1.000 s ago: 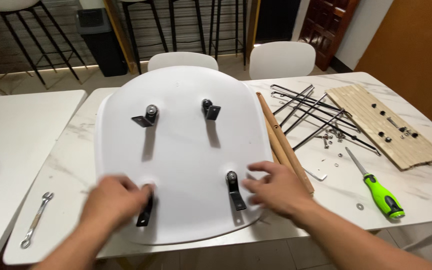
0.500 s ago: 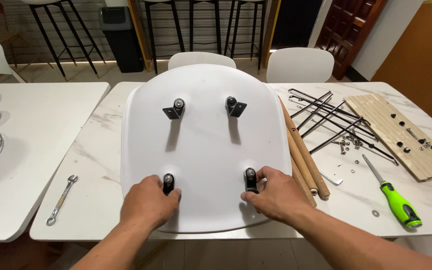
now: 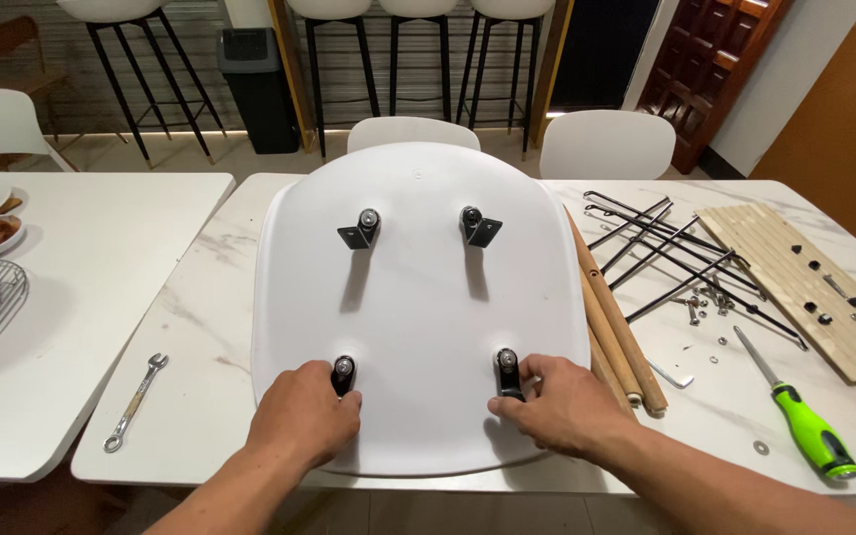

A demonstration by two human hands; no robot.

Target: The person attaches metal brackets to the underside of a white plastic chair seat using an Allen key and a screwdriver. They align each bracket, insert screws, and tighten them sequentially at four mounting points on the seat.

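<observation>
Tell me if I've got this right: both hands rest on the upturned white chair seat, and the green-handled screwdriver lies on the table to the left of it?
Not quite. The head view shows the green-handled screwdriver lying to the right of the chair seat; the tool on the left is a wrench. The left hand and right hand do rest on the seat.

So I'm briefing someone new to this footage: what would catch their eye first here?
A big white chair seat lies upside down mid-table, four black brackets bolted to it. The left hand and right hand rest on its near edge, each at a near bracket. To the right lie wooden legs, black rods and a green-handled screwdriver; a wrench lies left.
</observation>
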